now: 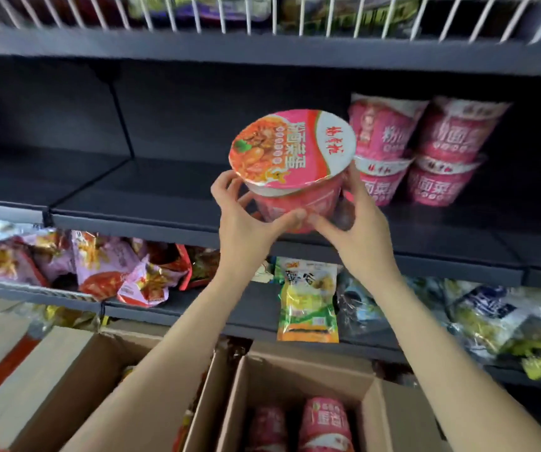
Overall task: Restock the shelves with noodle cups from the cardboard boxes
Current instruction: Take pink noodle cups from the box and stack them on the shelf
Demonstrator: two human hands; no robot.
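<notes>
I hold a pink noodle cup [292,158] with both hands, its lid tilted toward me, above the front edge of the dark middle shelf [138,216]. My left hand [246,220] grips its left side and underside. My right hand [357,213] grips its right side. To the right on that shelf, several matching pink cups [425,151] stand stacked two high. At the bottom, an open cardboard box [295,380] holds more pink cups [324,422].
The left part of the middle shelf, behind a divider [122,115], has nothing on it. The shelf below carries snack bags [99,265], a yellow-green packet [308,298] and dark bags [491,321]. A second cardboard box [76,386] stands bottom left. A white wire rack [262,14] runs overhead.
</notes>
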